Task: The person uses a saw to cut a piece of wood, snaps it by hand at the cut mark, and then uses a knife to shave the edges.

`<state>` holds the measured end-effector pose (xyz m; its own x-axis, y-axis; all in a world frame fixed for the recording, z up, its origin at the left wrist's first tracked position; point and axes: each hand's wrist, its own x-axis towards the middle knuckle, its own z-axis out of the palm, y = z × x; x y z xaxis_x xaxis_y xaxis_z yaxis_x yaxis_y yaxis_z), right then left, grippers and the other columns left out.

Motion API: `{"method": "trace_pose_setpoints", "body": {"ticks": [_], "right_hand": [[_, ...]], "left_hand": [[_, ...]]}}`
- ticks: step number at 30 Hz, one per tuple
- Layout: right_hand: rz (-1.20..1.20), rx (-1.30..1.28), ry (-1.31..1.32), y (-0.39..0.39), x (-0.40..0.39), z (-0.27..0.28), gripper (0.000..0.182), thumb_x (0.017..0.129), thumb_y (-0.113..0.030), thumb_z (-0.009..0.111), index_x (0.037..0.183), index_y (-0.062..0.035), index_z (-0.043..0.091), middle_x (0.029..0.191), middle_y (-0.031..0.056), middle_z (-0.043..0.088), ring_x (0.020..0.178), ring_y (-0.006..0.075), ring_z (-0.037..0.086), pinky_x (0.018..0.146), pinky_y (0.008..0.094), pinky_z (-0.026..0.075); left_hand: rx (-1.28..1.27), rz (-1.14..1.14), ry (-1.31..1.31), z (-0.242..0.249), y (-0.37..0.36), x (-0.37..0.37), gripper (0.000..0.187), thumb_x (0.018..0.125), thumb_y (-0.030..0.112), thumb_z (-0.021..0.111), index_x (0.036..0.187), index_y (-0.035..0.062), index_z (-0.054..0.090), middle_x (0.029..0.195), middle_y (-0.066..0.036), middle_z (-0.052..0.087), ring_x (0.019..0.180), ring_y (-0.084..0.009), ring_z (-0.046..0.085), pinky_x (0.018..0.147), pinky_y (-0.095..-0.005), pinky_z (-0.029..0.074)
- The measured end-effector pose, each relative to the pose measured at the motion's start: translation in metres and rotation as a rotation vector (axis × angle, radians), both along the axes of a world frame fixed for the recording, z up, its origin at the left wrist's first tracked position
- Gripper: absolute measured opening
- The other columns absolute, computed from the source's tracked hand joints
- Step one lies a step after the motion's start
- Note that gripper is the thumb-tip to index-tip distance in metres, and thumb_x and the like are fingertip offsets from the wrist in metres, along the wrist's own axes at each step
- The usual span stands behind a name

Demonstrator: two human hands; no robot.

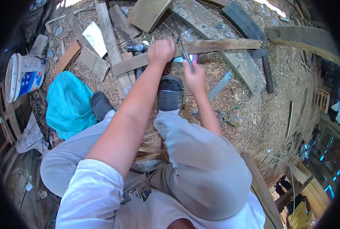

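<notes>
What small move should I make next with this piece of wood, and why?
I'd probably shift your left hand slightly along the curved wooden strip, away from the slim tool in your right hand, since the tool crosses the strip close beside it.

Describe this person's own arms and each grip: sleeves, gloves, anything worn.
The left grip and right grip are bare hands, with no gloves. No watch or bracelet shows on either wrist. The left sleeve is short, plain white cloth, leaving the forearm uncovered. The right forearm is uncovered too, but the knee hides the upper arm, so its sleeve cannot be made out.
</notes>
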<state>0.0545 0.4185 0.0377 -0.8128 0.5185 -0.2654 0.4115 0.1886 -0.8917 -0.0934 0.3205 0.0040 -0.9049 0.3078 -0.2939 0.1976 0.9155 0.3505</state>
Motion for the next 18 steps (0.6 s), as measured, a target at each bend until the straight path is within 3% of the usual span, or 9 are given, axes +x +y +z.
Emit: {"method": "trace_pose_setpoints", "body": {"ticks": [1,3,6,9,14,16,17,18], "right_hand": [[0.003,-0.029,-0.042,-0.003,0.019,0.029,0.042,0.101,-0.034,0.065,0.082,0.0039,0.066,0.061,0.0143,0.059,0.057,0.018,0.054,0.057,0.0392,0.045],[-0.013,0.077,-0.119,-0.015,0.089,0.026,0.041,0.101,-0.033,0.065,0.083,0.0041,0.066,0.06,0.0125,0.058,0.055,0.0166,0.051,0.055,0.0371,0.044],[-0.025,0.006,-0.18,-0.013,0.09,0.034,0.04,0.102,-0.031,0.065,0.082,0.004,0.066,0.059,0.0132,0.057,0.054,0.0166,0.051,0.055,0.0379,0.044],[0.024,0.074,-0.022,-0.001,0.002,0.004,0.039,0.102,-0.032,0.064,0.086,0.0026,0.069,0.059,0.0156,0.057,0.053,0.0197,0.051,0.056,0.0409,0.044],[-0.023,0.08,-0.031,-0.015,0.072,0.036,0.04,0.103,-0.031,0.063,0.083,0.0028,0.07,0.058,0.0123,0.057,0.054,0.0193,0.054,0.056,0.0379,0.045],[-0.108,-0.071,-0.153,-0.019,0.097,0.04,0.04,0.103,-0.03,0.063,0.082,0.0024,0.07,0.058,0.0109,0.057,0.054,0.0198,0.053,0.055,0.0368,0.044],[-0.01,-0.018,-0.23,-0.008,0.083,0.039,0.041,0.103,-0.032,0.063,0.081,0.0025,0.07,0.058,0.0126,0.057,0.052,0.0205,0.052,0.054,0.0368,0.043],[0.01,0.017,-0.132,0.0,0.049,0.032,0.043,0.102,-0.033,0.063,0.08,0.003,0.069,0.058,0.0137,0.057,0.051,0.0208,0.052,0.053,0.0374,0.043]], "left_hand": [[-0.02,-0.013,0.002,0.001,0.0,0.002,0.06,0.104,0.042,0.036,0.089,0.0041,0.08,0.094,-0.024,0.075,0.089,-0.0412,0.074,0.086,-0.0509,0.059],[-0.008,0.001,0.051,-0.004,0.004,-0.005,0.059,0.104,0.042,0.038,0.086,0.0036,0.079,0.093,-0.024,0.075,0.089,-0.0421,0.074,0.085,-0.0508,0.059],[-0.004,-0.007,-0.014,-0.004,0.003,-0.006,0.06,0.104,0.043,0.036,0.092,0.0019,0.078,0.102,-0.026,0.073,0.097,-0.0442,0.072,0.091,-0.0535,0.056],[0.002,-0.021,-0.034,0.003,0.004,-0.006,0.06,0.104,0.042,0.035,0.092,0.0022,0.078,0.102,-0.026,0.073,0.097,-0.0441,0.072,0.09,-0.0535,0.056],[-0.011,-0.023,-0.056,0.003,0.005,-0.008,0.06,0.104,0.042,0.035,0.096,0.0022,0.079,0.104,-0.027,0.073,0.098,-0.044,0.072,0.092,-0.0536,0.056],[-0.049,-0.025,-0.073,0.005,0.006,-0.013,0.061,0.104,0.043,0.033,0.097,0.0021,0.079,0.105,-0.027,0.073,0.099,-0.044,0.072,0.093,-0.0535,0.056],[-0.036,-0.022,-0.011,0.0,0.003,-0.009,0.06,0.104,0.042,0.035,0.091,0.0026,0.079,0.099,-0.026,0.074,0.094,-0.0428,0.073,0.089,-0.0525,0.057],[-0.012,-0.017,0.053,-0.003,0.005,-0.003,0.059,0.103,0.04,0.037,0.085,0.0031,0.08,0.093,-0.025,0.075,0.089,-0.0416,0.074,0.085,-0.0516,0.059]]}}
